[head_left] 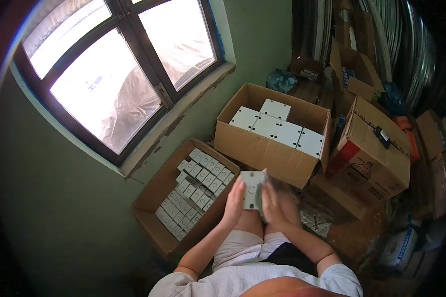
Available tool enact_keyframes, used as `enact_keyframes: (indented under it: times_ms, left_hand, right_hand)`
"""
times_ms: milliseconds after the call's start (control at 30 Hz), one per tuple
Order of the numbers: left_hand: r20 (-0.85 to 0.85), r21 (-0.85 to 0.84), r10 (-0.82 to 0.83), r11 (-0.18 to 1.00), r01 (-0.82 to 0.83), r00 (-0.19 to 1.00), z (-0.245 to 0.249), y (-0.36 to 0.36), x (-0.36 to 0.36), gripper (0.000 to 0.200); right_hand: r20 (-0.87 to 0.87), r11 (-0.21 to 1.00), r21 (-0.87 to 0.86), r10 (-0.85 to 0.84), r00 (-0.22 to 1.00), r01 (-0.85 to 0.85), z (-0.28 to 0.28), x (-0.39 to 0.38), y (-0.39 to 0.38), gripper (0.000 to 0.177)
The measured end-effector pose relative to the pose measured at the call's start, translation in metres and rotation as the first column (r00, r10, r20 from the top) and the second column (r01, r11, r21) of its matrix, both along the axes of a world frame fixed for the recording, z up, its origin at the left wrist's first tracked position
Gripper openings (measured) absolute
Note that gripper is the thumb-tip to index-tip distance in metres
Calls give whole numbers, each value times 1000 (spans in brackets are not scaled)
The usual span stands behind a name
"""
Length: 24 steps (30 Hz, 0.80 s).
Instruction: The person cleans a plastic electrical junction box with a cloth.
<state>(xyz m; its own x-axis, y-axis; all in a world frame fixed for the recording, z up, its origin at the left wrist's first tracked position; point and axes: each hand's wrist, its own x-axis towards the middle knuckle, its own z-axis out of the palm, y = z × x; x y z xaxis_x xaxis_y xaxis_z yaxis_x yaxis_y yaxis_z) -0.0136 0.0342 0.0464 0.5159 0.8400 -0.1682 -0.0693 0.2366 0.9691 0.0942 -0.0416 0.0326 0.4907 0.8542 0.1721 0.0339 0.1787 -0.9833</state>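
Note:
A white square electrical box (pixel 251 190) with a round mark in its middle and dark slots near its edges is held above my lap. My left hand (pixel 234 202) presses against its left side. On the opposite side my right hand (pixel 273 205) grips it, fingers pointing forward. A grey-green patch by the right fingers is too blurred to make out. To the left, an open carton (pixel 158 231) holds rows of small white boxes (pixel 181 210) with round marks. Just ahead, a larger open carton (pixel 262 153) contains several white square boxes (pixel 277 127) like the held one.
A closed carton (pixel 374 161) with a black object (pixel 381 137) on top stands at the right. Behind it is another open carton (pixel 359 67). Coiled tubing (pixel 406 54) hangs at the back right. A window (pixel 129 64) is in the green wall on the left.

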Motion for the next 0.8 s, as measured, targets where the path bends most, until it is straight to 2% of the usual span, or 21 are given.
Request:
enact_keyframes:
  times_ms: [33, 67, 167, 233, 333, 367, 400, 467, 533, 600, 633, 700, 800]
  left_hand:
    - [36, 123, -120, 986, 115, 992, 1, -4, -2, 56]
    - [81, 104, -193, 977, 185, 978, 4, -12, -3, 55]
    - [33, 96, -195, 977, 191, 980, -3, -12, -4, 52]
    - [26, 94, -278, 957, 275, 960, 9, -2, -10, 49]
    - [65, 34, -267, 964, 265, 961, -6, 8, -11, 48]
    - [64, 33, -265, 964, 264, 962, -10, 7, -10, 48]
    - [32, 67, -249, 967, 246, 968, -12, 6, -8, 47]
    - [-4, 105, -235, 967, 234, 972, -13, 4, -5, 46]
    - [5, 98, -195, 976, 193, 981, -7, 2, -2, 44]
    - [20, 118, -202, 973, 198, 979, -8, 3, 0, 43]
    - [34, 138, -207, 970, 201, 978, -7, 4, 1, 43]
    - [54, 111, -175, 979, 168, 983, -4, 2, 3, 43]
    - [80, 85, -162, 984, 155, 984, -10, 3, 5, 44]
  right_hand:
    - [-6, 1000, 0, -2, 1000, 2, 0, 7, 3, 52]
    - [-19, 999, 6, -32, 999, 32, -1, 17, 8, 50]
    - [-35, 996, 19, -88, 996, 89, 0, 27, 12, 48]
    - [144, 990, -28, -133, 981, 139, 16, 16, 3, 39]
    - [159, 986, -119, -97, 982, 117, 35, 19, -2, 34]
    - [246, 976, -150, -115, 962, 155, 48, 21, -4, 35]
    - [243, 977, -150, -114, 963, 153, 48, 25, -2, 35]
    - [316, 958, -260, -36, 948, 123, 43, 32, 0, 39]
    - [324, 965, -221, -62, 944, 139, 43, 31, 2, 36]
    - [456, 978, -67, -146, 878, 197, 48, 28, 3, 33]
    - [458, 978, -67, -145, 877, 197, 45, 28, 5, 33]
    - [646, 972, 97, -227, 729, 216, 36, 29, 10, 26]
    - [656, 970, 100, -232, 718, 222, 32, 20, 8, 21]
